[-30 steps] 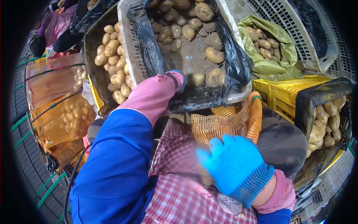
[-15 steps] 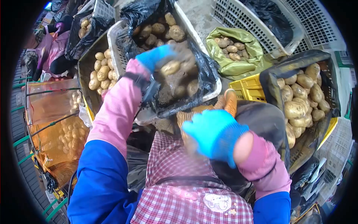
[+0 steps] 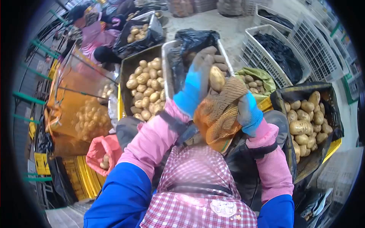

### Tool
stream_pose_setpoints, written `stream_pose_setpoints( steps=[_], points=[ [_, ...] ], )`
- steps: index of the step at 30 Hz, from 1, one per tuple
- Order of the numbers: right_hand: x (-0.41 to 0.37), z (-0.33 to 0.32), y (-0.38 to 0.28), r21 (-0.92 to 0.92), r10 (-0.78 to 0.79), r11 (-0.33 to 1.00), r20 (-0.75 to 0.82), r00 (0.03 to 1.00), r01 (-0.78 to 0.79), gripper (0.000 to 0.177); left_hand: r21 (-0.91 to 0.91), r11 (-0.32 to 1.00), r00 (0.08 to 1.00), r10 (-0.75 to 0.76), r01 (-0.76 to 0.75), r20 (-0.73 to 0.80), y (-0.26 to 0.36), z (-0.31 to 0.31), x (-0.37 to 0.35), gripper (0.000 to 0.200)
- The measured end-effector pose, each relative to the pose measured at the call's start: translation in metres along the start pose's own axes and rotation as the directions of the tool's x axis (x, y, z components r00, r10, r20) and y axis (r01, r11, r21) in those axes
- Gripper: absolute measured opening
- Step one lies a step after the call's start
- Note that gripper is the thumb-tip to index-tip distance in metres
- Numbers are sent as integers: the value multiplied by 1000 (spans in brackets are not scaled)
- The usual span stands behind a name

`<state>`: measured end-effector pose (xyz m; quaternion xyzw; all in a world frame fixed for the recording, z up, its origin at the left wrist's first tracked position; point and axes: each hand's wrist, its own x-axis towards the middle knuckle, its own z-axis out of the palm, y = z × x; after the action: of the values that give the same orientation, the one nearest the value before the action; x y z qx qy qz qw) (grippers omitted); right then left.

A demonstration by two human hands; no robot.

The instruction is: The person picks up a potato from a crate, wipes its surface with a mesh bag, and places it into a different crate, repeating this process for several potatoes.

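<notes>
Both my hands wear blue gloves with grey, soiled fingers. My left hand (image 3: 198, 78) is raised over the black-lined white crate (image 3: 167, 76), its fingers closed beside a potato (image 3: 217, 79). The potato is between that hand and a brown and orange mesh cloth (image 3: 220, 114). My right hand (image 3: 248, 110) grips the right side of the cloth, which hangs above my lap. More potatoes lie in the crate behind the hands.
A crate of clean potatoes (image 3: 146, 87) stands left, another (image 3: 304, 121) right. Behind are a green sack (image 3: 266, 78) and white crates (image 3: 266, 30). Far left are an orange mesh bag (image 3: 72, 117), a red bag (image 3: 99, 152) and a person (image 3: 93, 36).
The view has turned left. My left hand has come back from inside the crate toward the cloth with the potato, and my right hand now holds up the cloth that lay on my lap.
</notes>
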<state>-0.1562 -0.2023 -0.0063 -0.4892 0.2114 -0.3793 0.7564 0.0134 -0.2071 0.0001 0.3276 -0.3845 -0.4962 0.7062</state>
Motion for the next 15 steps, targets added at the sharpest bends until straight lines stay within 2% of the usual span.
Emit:
stream_pose_setpoints(
  steps=[2, 5, 6, 7, 10, 12, 15],
  points=[
    [-1, 7, 15, 299, 53, 951, 94, 994, -79, 34, 220, 970, 993, 95, -107, 64, 7, -11, -33, 59],
    [8, 33, 32, 218, -8, 975, -91, 996, 28, 35, 560, 809, 984, 141, -177, 107, 20, -34, -81, 69],
    [6, 37, 29, 258, 1, 966, -72, 997, 18, 34, 679, 710, 983, 139, -186, 123, 29, -43, -91, 73],
    [5, 41, 30, 206, -23, 978, -52, 998, 33, 33, 783, 592, 981, 134, -192, 139, 35, -50, -99, 77],
    [3, 55, 35, 17, -93, 995, -34, 995, 94, 29, 504, 859, 995, 97, -89, 10, 44, -54, -118, 81],
    [2, 67, 39, 88, -82, 992, -66, 994, 87, 30, 313, 948, 997, 68, -50, -47, 48, -59, -128, 82],
    [1, 77, 41, 202, -1, 979, -75, 997, 16, 31, 386, 921, 993, 85, -48, -80, 58, -62, -143, 81]
  ],
)
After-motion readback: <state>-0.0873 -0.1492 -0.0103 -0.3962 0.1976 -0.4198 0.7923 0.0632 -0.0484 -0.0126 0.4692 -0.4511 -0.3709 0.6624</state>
